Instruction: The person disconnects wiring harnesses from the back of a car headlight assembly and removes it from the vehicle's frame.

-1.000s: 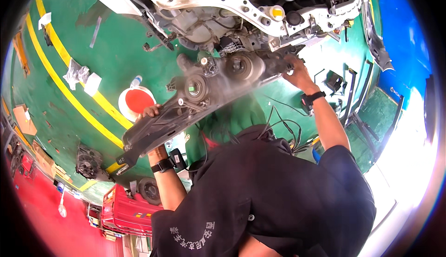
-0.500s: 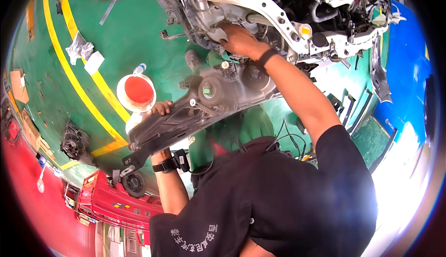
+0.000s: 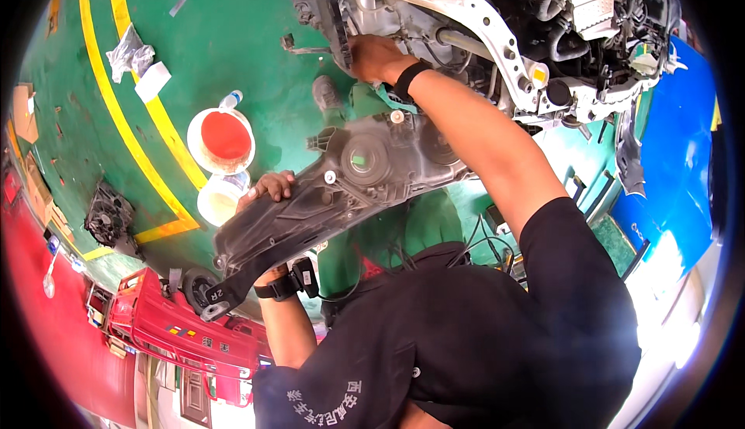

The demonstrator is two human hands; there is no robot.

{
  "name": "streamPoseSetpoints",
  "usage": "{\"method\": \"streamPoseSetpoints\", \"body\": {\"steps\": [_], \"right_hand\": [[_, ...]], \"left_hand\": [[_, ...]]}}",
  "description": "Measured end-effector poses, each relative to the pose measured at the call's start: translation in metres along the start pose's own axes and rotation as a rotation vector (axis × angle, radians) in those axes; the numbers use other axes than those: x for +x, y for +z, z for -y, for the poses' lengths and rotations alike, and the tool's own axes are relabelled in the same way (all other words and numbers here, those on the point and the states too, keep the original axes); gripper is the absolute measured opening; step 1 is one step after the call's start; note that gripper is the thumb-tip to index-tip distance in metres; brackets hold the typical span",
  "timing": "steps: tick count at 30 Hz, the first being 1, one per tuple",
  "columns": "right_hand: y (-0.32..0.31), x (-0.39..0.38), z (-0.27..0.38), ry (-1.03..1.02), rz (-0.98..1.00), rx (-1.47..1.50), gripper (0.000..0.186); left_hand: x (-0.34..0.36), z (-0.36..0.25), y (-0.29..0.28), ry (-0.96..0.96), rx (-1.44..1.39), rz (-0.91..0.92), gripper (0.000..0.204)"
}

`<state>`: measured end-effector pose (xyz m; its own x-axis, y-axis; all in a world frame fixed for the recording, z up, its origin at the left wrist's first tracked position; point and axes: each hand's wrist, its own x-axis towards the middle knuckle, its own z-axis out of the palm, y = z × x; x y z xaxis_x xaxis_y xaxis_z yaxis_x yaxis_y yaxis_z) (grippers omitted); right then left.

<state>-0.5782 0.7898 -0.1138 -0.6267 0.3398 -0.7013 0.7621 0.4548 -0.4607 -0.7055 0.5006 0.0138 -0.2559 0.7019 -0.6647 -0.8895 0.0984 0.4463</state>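
A grimy dark headlight [image 3: 310, 204], its back with round caps facing up, lies tilted across the front of my body. My left hand [image 3: 268, 188] is wrapped around its left end, fingers over the far edge, with the wrist passing beneath. My right arm crosses above the headlight's right end. At the open front of a car, my right hand [image 3: 378, 58] reaches in beside a dark fender edge [image 3: 335, 29]. The fingers of that hand are hidden, so what they touch cannot be made out. A white metal crossmember [image 3: 466, 14] spans the car's front near it.
Left of the headlight stand a white bucket with red inside [image 3: 225, 142] and a second pale container [image 3: 223, 196] on the green floor. A dark car part [image 3: 109, 216] lies farther left. A red vehicle [image 3: 178, 324] is at lower left. Cables [image 3: 489, 239] hang near my waist.
My right hand has moved left, toward the dark fender edge. The view has shifted slightly, and the headlight stays in my left hand in much the same pose.
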Motion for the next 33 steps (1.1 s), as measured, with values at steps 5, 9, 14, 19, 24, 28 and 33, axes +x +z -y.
{"method": "streamPoseSetpoints", "body": {"steps": [5, 9, 14, 19, 24, 28, 33], "right_hand": [[0.001, -0.014, 0.002, -0.127, -0.096, -0.249, 0.026], [0.028, -0.021, -0.04, -0.269, -0.031, -0.125, 0.034], [0.005, -0.026, -0.043, -0.184, 0.174, 0.257, 0.047], [0.01, -0.024, -0.049, 0.089, 0.198, 0.795, 0.047], [0.033, -0.012, -0.065, 0.031, 0.177, 0.844, 0.024], [0.037, -0.019, -0.071, -0.11, -0.119, 0.644, 0.039], [0.02, -0.025, -0.081, 0.157, -0.09, 0.788, 0.037]], "left_hand": [[-0.001, -0.003, 0.005, 0.005, 0.008, -0.025, 0.031], [0.003, 0.001, 0.006, -0.004, -0.012, -0.017, 0.031], [0.001, -0.002, 0.003, 0.009, -0.001, -0.003, 0.03], [0.003, 0.0, -0.003, -0.02, -0.033, -0.012, 0.032], [0.004, 0.003, -0.013, -0.03, -0.005, 0.005, 0.033], [0.003, 0.007, -0.028, -0.015, -0.012, 0.019, 0.032], [-0.002, 0.005, -0.022, -0.041, -0.029, -0.036, 0.032]]}}
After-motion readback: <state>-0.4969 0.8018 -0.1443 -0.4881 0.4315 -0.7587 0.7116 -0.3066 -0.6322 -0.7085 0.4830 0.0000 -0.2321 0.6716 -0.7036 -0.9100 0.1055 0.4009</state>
